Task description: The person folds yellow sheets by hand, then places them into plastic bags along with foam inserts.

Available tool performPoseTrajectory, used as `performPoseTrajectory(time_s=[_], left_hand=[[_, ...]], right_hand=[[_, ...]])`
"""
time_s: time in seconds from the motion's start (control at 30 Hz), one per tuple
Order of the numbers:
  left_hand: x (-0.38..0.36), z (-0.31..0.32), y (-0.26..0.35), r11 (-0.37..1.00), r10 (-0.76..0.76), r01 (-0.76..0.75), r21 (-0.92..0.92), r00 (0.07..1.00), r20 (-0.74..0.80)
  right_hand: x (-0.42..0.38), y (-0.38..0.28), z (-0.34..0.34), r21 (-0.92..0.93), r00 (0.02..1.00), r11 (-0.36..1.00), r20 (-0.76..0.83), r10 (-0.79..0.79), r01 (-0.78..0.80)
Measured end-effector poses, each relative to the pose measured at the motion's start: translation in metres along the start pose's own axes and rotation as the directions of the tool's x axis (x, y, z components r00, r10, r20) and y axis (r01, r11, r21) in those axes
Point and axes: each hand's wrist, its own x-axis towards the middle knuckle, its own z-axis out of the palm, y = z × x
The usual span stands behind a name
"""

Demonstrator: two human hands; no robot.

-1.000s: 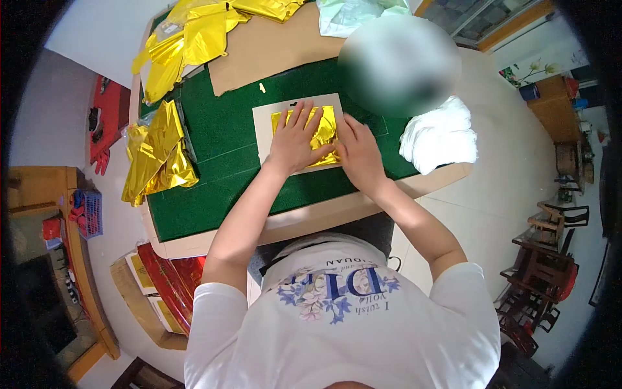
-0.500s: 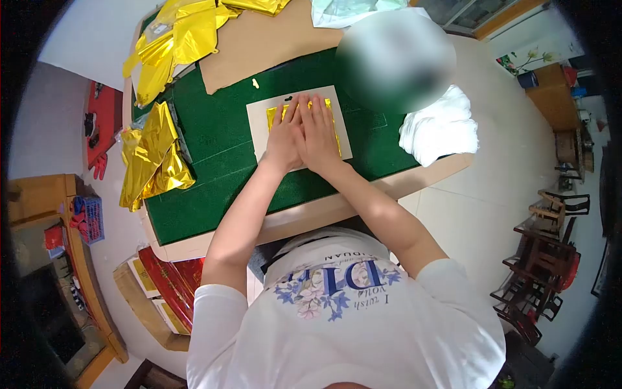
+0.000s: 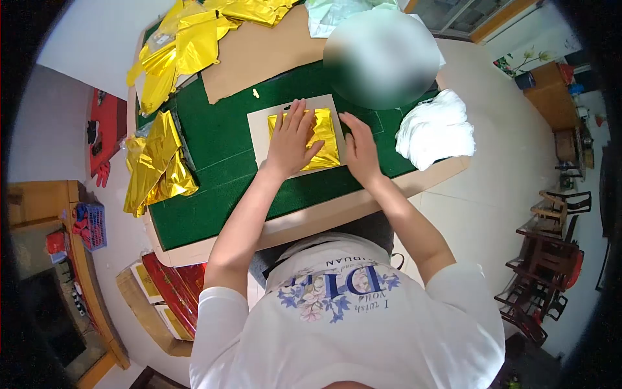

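Note:
A folded square of gold foil (image 3: 329, 139) lies on a pale card (image 3: 259, 129) with a dark hanging slot at its top edge. Fingers outstretched, my left hand (image 3: 288, 144) rests flat over the left part of the foil, its thumb spread toward the middle. Just off the card's right edge is my right hand (image 3: 363, 152), fingers extended upward and the thumb a little apart, holding nothing. The foil's right half shows between the two hands, shiny and creased.
The green table mat (image 3: 214, 211) lies under the card. Crumpled gold foil (image 3: 159, 165) sits at left, with more gold foil sheets (image 3: 194, 42) farther back beside brown cardboard (image 3: 259, 61). A white cloth pile (image 3: 435, 129) lies at right. A small cream tab (image 3: 256, 93) is above the card.
My right hand has lifted off the foil and moved right, past the card's edge. My left hand stays on the foil, thumb now spread, and more of the gold shows.

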Motion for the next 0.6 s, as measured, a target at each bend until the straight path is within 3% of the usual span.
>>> performPoseTrajectory(time_s=[0.17,0.27,0.37,0.6], left_hand=[[0.003,-0.027,0.019,0.993,0.091,-0.088,0.080,0.995,-0.034],[0.001,-0.038,0.040,0.991,0.125,-0.130,0.038,0.987,0.104],[-0.007,-0.025,0.037,0.996,0.047,-0.063,0.062,0.972,0.231],[-0.014,-0.014,0.030,0.999,0.050,-0.053,0.012,0.982,0.182]], right_hand=[[-0.014,0.003,-0.026,-0.036,0.998,0.999,0.068,0.003,-0.001],[-0.017,0.010,-0.023,-0.025,0.997,1.000,0.072,-0.006,0.008],[-0.019,0.008,-0.023,-0.020,0.997,1.000,0.074,-0.016,0.018],[-0.032,0.010,-0.032,-0.040,0.994,0.999,0.111,-0.020,0.024]])
